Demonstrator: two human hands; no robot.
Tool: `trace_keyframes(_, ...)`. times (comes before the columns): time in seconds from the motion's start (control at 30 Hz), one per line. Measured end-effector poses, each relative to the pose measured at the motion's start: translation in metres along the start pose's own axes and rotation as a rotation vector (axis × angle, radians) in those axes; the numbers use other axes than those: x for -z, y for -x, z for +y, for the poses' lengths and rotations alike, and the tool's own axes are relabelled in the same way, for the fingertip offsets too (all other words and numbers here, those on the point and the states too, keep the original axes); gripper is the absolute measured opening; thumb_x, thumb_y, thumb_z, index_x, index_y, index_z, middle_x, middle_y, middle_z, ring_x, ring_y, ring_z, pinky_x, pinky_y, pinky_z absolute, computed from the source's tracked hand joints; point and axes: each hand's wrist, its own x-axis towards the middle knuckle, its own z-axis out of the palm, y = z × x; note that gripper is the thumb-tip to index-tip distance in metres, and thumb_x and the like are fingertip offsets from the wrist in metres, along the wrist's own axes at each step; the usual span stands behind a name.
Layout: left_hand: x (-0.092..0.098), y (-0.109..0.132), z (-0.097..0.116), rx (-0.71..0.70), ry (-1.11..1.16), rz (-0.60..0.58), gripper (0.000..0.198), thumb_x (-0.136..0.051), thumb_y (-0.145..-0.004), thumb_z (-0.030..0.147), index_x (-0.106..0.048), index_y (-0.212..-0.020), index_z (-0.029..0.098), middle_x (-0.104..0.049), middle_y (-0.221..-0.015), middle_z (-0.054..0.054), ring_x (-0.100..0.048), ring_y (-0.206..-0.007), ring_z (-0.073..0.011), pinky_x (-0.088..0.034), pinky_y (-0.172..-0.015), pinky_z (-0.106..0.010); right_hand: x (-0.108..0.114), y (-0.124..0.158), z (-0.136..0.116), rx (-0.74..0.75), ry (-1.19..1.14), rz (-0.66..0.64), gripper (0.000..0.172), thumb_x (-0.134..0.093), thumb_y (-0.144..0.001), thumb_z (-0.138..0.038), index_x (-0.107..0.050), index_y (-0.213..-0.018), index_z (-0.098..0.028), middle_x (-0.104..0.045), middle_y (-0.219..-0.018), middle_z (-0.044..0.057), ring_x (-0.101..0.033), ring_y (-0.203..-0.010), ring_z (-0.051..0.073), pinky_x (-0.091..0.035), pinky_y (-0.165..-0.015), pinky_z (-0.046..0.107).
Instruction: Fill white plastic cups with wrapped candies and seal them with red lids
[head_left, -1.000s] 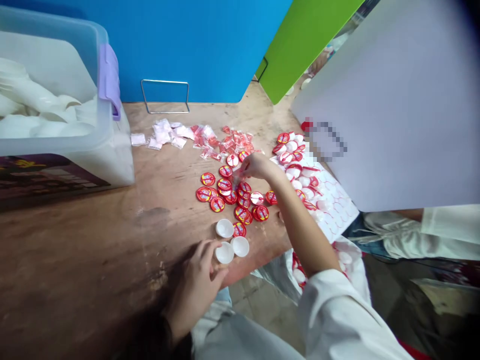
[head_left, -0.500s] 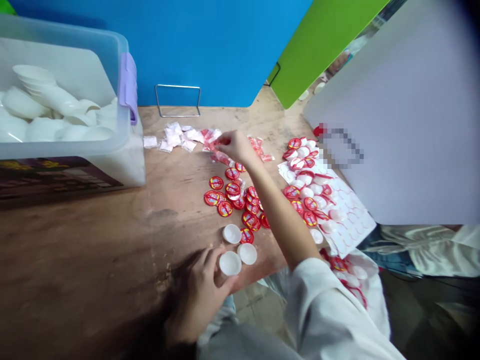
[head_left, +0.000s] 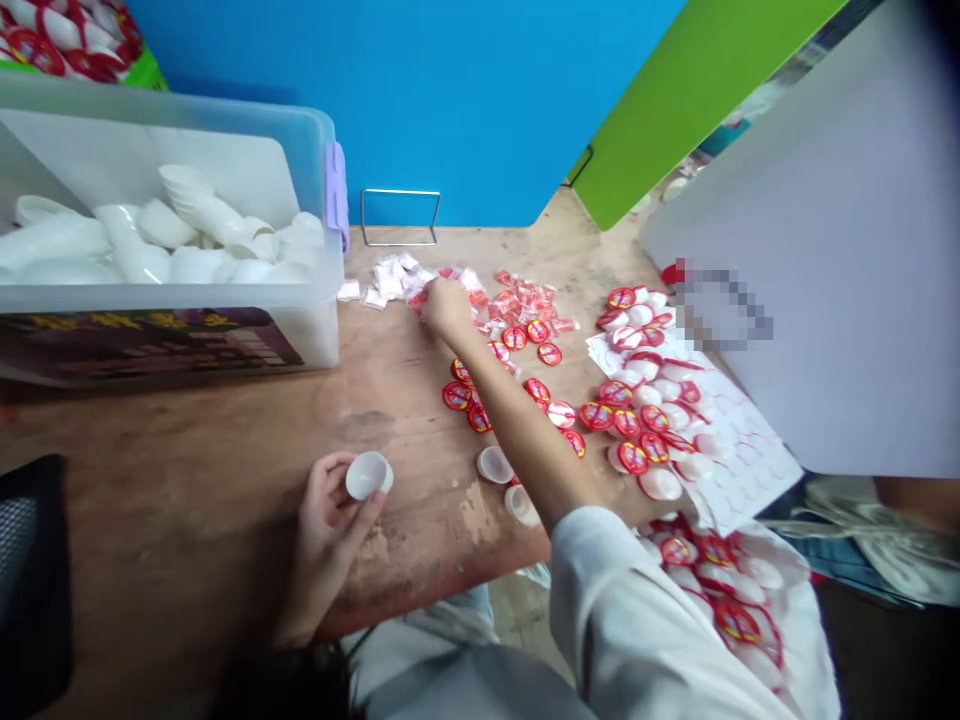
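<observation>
My left hand [head_left: 334, 530] grips a small white plastic cup [head_left: 367, 475] between thumb and fingers, its opening tilted up. Over the pile of small sachets my right hand [head_left: 448, 310] is closed, fingertips bent down and mostly hidden; whatever they pinch cannot be made out. White sachets [head_left: 390, 278] lie to its left, pinkish-red sachets [head_left: 525, 300] to its right. Under and beside my right forearm are several round red lids [head_left: 514, 338] with printed labels. Two more white cups, one upper [head_left: 495, 464] and one lower [head_left: 521, 505], stand by the forearm near the table edge.
A clear bin [head_left: 300, 290] of stacked white cups stands left. On the right, white cups with red lids lie on a printed sheet [head_left: 750, 470], with more in a white bag [head_left: 810, 640] below. Blue [head_left: 450, 100], green [head_left: 637, 130] and grey [head_left: 825, 250] panels stand behind.
My left hand has lifted a cup away from the other two and brought it left. My right hand has moved left over the sachets. The view has shifted left.
</observation>
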Motion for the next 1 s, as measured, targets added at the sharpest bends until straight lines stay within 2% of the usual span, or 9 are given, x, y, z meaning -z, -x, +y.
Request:
trace_keyframes(0.13, 0.001, 0.002, -0.009, 0.005, 0.059, 0.058, 0.051, -0.072, -0.071, 0.035, -0.05, -0.114, 0.02, -0.061, -0.115, -0.007, -0.063, -0.1, -0.0185, -0.051, -0.084, -0.028, 0.015, 0.016, 0.002, 0.01, -0.009, -0.038, 0.028, -0.048, -0.077, -0.004, -0.067, -0.098, -0.008, -0.067, -0.103, 0.02, -0.061, -0.097, 0.028, -0.045, -0.08, 0.033)
trace_keyframes(0.23, 0.004, 0.008, -0.014, 0.052, 0.079, 0.08, 0.057, -0.072, -0.07, 0.037, -0.051, -0.119, 0.018, -0.063, -0.113, -0.008, -0.063, -0.099, -0.0207, -0.052, -0.085, -0.031, 0.03, 0.049, 0.006, 0.069, -0.061, -0.123, 0.018, -0.057, -0.076, -0.01, -0.069, -0.088, -0.01, -0.069, -0.088, 0.013, -0.062, -0.084, 0.022, -0.044, -0.072, 0.027)
trace_keyframes(0.33, 0.007, 0.015, -0.014, 0.101, 0.099, 0.068, 0.061, -0.072, -0.07, 0.038, -0.051, -0.123, 0.016, -0.067, -0.109, -0.009, -0.064, -0.1, -0.0228, -0.051, -0.089, -0.035, 0.044, 0.105, 0.005, 0.202, -0.264, -0.226, 0.011, -0.059, -0.079, -0.02, -0.068, -0.082, -0.013, -0.066, -0.072, 0.003, -0.058, -0.068, 0.014, -0.041, -0.062, 0.022)
trace_keyframes(0.4, 0.005, 0.018, -0.013, 0.117, 0.095, 0.041, 0.062, -0.073, -0.069, 0.037, -0.053, -0.123, 0.014, -0.068, -0.109, -0.01, -0.064, -0.102, -0.0241, -0.05, -0.091, -0.035, 0.048, 0.15, -0.001, 0.3, -0.595, -0.269, 0.014, -0.06, -0.08, -0.026, -0.067, -0.081, -0.014, -0.064, -0.07, 0.001, -0.055, -0.064, 0.012, -0.041, -0.059, 0.022)
trace_keyframes(0.5, -0.004, 0.021, -0.01, 0.107, 0.143, -0.02, 0.065, -0.073, -0.069, 0.036, -0.053, -0.126, 0.012, -0.066, -0.116, -0.013, -0.063, -0.105, -0.0244, -0.048, -0.095, -0.034, 0.043, 0.214, -0.013, 0.291, -0.875, -0.223, 0.011, -0.061, -0.081, -0.027, -0.065, -0.079, -0.018, -0.065, -0.072, 0.0, -0.056, -0.065, 0.014, -0.043, -0.061, 0.024)
trace_keyframes(0.6, -0.013, 0.027, -0.008, 0.092, 0.21, -0.081, 0.07, -0.072, -0.071, 0.038, -0.049, -0.131, 0.011, -0.061, -0.124, -0.015, -0.06, -0.111, -0.0245, -0.046, -0.098, -0.034, 0.028, 0.253, -0.02, 0.252, -0.881, -0.108, 0.006, -0.06, -0.08, -0.022, -0.065, -0.084, -0.022, -0.064, -0.082, 0.002, -0.059, -0.078, 0.017, -0.047, -0.073, 0.028)
trace_keyframes(0.7, -0.018, 0.034, -0.01, 0.104, 0.197, -0.116, 0.071, -0.07, -0.073, 0.039, -0.046, -0.133, 0.009, -0.059, -0.127, -0.016, -0.059, -0.113, -0.0244, -0.047, -0.097, -0.032, 0.015, 0.269, -0.018, 0.217, -0.832, -0.011, 0.008, -0.063, -0.078, -0.021, -0.066, -0.086, -0.023, -0.058, -0.09, 0.005, -0.057, -0.088, 0.02, -0.047, -0.079, 0.032)
trace_keyframes(0.93, -0.02, 0.043, -0.017, 0.043, 0.016, -0.11, 0.066, -0.061, -0.079, 0.044, -0.047, -0.133, 0.008, -0.064, -0.12, -0.014, -0.065, -0.101, -0.0219, -0.053, -0.083, -0.027, 0.002, 0.287, -0.017, 0.17, -0.907, 0.048, 0.008, -0.062, -0.078, -0.017, -0.067, -0.08, -0.023, -0.052, -0.082, 0.004, -0.056, -0.08, 0.019, -0.048, -0.072, 0.031)
trace_keyframes(1.0, -0.02, 0.044, -0.016, 0.017, -0.078, -0.104, 0.062, -0.059, -0.08, 0.044, -0.052, -0.129, 0.008, -0.067, -0.114, -0.013, -0.067, -0.088, -0.019, -0.054, -0.075, -0.025, 0.003, 0.292, -0.018, 0.148, -0.893, 0.061, 0.009, -0.062, -0.078, -0.017, -0.069, -0.078, -0.024, -0.051, -0.081, 0.003, -0.055, -0.078, 0.018, -0.048, -0.07, 0.031)
